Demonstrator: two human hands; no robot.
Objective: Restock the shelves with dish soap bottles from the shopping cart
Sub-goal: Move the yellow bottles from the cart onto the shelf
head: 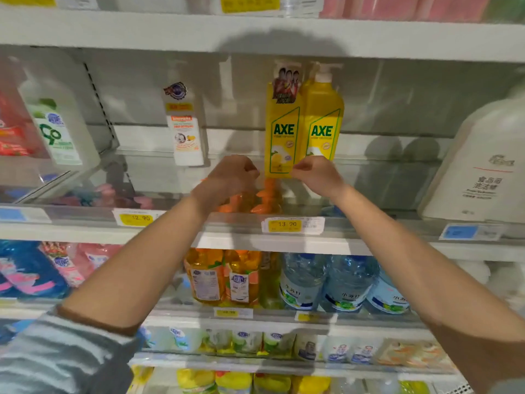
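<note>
Hands: left hand [231, 173]; right hand [314, 172] | curled, flanking AXE bottle [281, 132] base

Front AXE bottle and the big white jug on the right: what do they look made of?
Front AXE bottle: likely glossy yellow plastic, printed label, soft sheen. White jug: probably matte opaque plastic, with moulded shoulder and no glare.

Shop, household-cleaner aisle. White shelf boards [142, 32] in tiers, price tags on front edges: yellow tag 13.90 [285, 225], yellow tag 12.90 [135, 218], blue tag [460, 231]. Same goods in rows: yellow AXE bottles [281, 132], orange bottles [224, 280], clear blue bottles [346, 282] below.
</note>
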